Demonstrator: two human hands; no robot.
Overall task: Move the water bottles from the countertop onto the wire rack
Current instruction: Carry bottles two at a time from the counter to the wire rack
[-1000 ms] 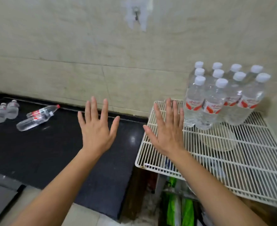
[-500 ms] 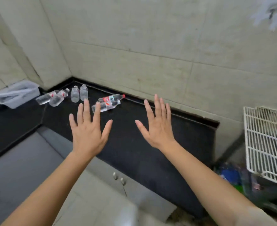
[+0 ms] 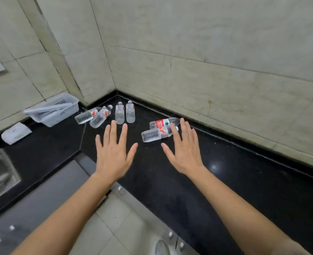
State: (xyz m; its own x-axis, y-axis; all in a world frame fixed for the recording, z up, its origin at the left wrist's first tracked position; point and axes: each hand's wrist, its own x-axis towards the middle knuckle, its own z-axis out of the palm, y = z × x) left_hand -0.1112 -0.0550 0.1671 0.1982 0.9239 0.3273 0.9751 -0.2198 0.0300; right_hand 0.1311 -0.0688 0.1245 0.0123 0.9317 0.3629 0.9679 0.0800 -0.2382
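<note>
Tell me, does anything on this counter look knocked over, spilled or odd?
Four water bottles lie on their sides: one pair beside the white basket, another pair by the right hand. Two more seem upright. No spill shows.

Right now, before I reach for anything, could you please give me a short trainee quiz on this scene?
1. How many water bottles are on the countertop?
2. True or false: the right hand grips a bottle.
3. What sits left of the bottles? A: white basket; B: kettle; C: frying pan.
Key: 1: six. 2: false, its fingers are straight. 3: A.
</note>
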